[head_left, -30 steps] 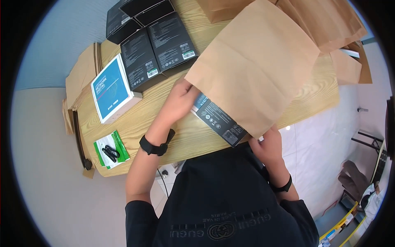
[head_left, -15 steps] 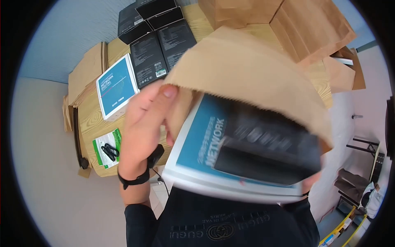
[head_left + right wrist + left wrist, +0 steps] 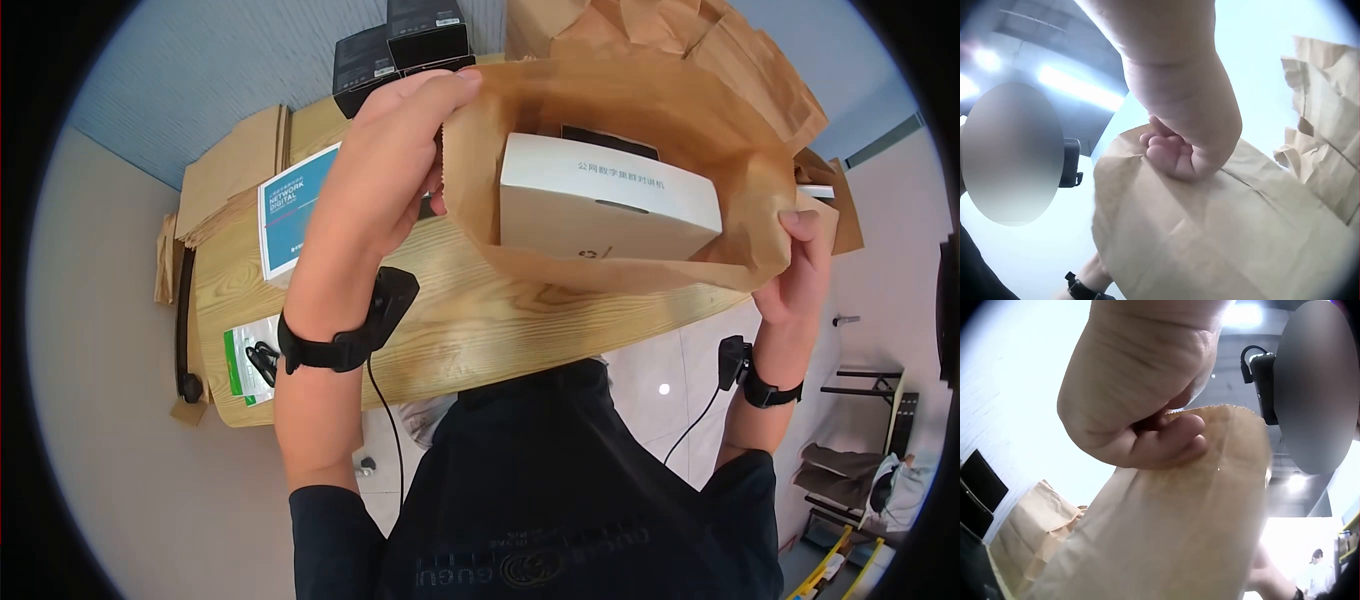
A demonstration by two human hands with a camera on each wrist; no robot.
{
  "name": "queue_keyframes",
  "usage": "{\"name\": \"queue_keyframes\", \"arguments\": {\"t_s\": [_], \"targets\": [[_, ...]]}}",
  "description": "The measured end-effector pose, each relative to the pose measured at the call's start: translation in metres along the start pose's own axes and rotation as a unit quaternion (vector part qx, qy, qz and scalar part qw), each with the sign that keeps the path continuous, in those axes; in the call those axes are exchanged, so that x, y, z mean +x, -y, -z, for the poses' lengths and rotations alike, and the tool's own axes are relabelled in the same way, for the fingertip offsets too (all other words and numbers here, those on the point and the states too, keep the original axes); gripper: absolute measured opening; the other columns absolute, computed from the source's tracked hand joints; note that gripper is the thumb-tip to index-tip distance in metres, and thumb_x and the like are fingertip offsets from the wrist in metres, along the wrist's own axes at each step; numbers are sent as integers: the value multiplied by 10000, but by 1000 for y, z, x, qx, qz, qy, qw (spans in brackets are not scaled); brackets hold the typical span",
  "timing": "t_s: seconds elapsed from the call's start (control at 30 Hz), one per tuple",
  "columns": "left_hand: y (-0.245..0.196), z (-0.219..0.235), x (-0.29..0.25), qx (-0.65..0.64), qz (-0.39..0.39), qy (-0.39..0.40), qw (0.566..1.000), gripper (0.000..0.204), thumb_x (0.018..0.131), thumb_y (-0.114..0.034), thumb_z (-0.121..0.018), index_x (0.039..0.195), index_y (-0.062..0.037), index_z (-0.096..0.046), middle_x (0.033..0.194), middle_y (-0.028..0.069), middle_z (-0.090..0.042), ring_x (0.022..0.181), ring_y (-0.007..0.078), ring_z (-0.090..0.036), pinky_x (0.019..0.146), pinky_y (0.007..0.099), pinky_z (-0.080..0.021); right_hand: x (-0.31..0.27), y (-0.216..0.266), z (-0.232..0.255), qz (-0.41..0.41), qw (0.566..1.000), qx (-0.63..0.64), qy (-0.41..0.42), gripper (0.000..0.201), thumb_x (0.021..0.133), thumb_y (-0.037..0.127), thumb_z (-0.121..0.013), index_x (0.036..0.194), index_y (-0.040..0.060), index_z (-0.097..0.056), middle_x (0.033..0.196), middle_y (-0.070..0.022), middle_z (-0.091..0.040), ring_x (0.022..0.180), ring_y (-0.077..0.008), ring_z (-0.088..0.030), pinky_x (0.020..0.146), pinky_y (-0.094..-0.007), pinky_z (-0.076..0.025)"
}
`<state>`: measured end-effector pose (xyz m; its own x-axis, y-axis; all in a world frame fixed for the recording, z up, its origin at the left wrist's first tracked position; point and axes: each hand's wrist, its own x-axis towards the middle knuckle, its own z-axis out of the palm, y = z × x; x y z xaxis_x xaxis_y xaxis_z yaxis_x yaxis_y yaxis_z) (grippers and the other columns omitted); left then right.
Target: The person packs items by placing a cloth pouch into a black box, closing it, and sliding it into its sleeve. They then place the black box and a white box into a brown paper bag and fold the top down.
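Note:
Both hands hold a brown paper bag [image 3: 620, 274] by its rim, its mouth wide open toward the head camera. My left hand [image 3: 395, 150] grips the left edge, thumb on top of the paper; the left wrist view shows curled fingers [image 3: 1175, 440] at the bag's zigzag-cut rim. On the opposite side my right hand [image 3: 803, 265] pinches the right edge with the thumb inside. Within the bag stands a white box [image 3: 600, 205] with Chinese print on its end. Part of a dark box [image 3: 610, 141] shows behind it; the rest is hidden.
Black boxes [image 3: 425, 40] stand at the back of the wooden table [image 3: 450, 320]. A blue and white box [image 3: 295, 215] lies on the left, near flat folded bags [image 3: 235, 165]. Closer in is a green and white packet [image 3: 250, 355] with a black cable. More paper bags [image 3: 690, 35] stand behind.
The bag, earlier lying mouth toward the body over the boxes, has been turned upright with the boxes inside. Both hands have moved up and out to opposite sides of its rim.

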<state>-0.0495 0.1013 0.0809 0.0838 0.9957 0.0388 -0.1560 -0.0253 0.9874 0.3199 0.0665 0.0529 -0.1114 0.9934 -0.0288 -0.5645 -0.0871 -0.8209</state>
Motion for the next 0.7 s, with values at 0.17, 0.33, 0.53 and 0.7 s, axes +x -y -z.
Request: {"name": "queue_keyframes", "arguments": {"t_s": [0.17, 0.33, 0.53, 0.7], "targets": [[16, 4, 4, -49, -29, 69, 996, 296, 1058, -326, -523, 996, -64, -645, 960, 69, -658, 885, 145, -637, 738, 324, -523, 9, 3, 7, 17, 978, -83, 191, 340, 1021, 349, -527, 1132, 31, -572, 1060, -66, -618, 1016, -207, -612, 885, -360, -519], [72, 19, -4, 77, -243, 279, 926, 1773, 203, -751, -938, 1624, -46, -146, 1643, 142, -240, 1545, 322, -245, 1261, 455, -192, 1, -45, 4, 193, 941, -277, -7, 1055, 836, 686, -728, 1573, 48, -324, 1595, -110, -345, 1461, -262, -370, 1189, -464, -339], [61, 9, -14, 355, -258, 247, 864, 1673, 420, -491, -1053, 1642, -20, -11, 1708, 209, -118, 1578, 339, -183, 1261, 455, -221, 7, -60, 95, 259, 561, -784, 57, 1313, 656, 504, -920, 1641, 51, -179, 1499, -137, -503, 1344, -284, -524, 1121, -433, -433], [73, -8, 34, 211, -218, 154, 940, 1495, 586, -268, -1026, 1645, -34, 4, 1649, 259, -265, 1518, 357, -323, 1218, 446, -320, 32, -56, 20, 188, 895, -402, -38, 1211, 660, 350, -934, 1615, 32, -259, 1347, -103, -604, 1243, -254, -594, 1043, -389, -489]]}}
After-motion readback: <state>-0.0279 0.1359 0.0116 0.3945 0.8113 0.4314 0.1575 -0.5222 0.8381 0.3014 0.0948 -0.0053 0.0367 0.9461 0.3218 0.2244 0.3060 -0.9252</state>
